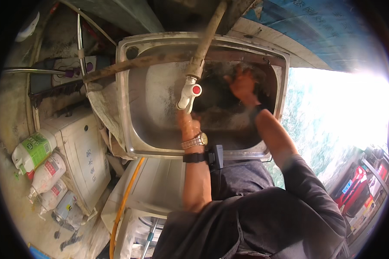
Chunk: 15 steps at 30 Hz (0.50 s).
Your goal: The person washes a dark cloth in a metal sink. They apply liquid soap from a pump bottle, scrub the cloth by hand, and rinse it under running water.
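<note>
I see both hands inside a steel sink [136,129] that is dirty and dull. My left hand [189,125] is low in the basin, just under the white tap [188,93] with the red knob. The tap hides part of this hand, so I cannot tell if its fingers are spread or curled, or if it holds something. A metal watch [196,141] and a black strap [194,157] sit on that wrist.

My right hand [243,84] is farther from me, to the right of the tap, at the dark back part of the basin. Its fingers are spread and the palm lies flat against the dirty sink wall. It pinches nothing that I can see.

A brownish pipe [207,36] comes down from above to the tap, between the two hands. A second dirty pipe [129,64] runs across the far rim of the sink, to the left of the hands.

Well to the left of the left hand stand some plastic bottles [41,166], one green and white, the others white with red. An orange hose [124,200] goes down beside the left forearm. To the right of the right arm, far below, there are parked cars [354,185] in bright light.
</note>
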{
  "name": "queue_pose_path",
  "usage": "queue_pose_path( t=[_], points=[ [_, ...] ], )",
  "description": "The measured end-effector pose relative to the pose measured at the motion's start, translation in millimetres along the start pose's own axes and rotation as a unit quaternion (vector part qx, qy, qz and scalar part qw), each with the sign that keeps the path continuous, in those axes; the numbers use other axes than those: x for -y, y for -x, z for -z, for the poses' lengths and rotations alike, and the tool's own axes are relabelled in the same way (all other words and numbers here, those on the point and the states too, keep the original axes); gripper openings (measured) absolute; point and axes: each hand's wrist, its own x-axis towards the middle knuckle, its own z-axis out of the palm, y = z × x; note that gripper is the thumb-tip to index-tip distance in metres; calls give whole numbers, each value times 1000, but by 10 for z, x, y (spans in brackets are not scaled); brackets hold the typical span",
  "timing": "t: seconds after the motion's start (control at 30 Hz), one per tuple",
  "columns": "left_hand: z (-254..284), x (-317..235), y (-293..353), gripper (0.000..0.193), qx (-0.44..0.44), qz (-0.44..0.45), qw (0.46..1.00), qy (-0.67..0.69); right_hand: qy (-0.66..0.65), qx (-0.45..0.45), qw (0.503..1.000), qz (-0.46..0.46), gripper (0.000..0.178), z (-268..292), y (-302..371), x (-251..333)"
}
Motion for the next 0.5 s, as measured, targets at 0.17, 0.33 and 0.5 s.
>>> queue_pose_path(
  t=[0.17,0.33,0.5],
  points=[
    [-189,74,183,55,-10,114,988,-106,-279,197,912,226,51,-163,303,528],
    [127,211,-19,41,73,6,996,53,-487,329,792,164,59,133,799,637],
    [132,410,-242,34,83,-158,961,-213,-426,88,879,196,36,231,758,954]
  ],
)
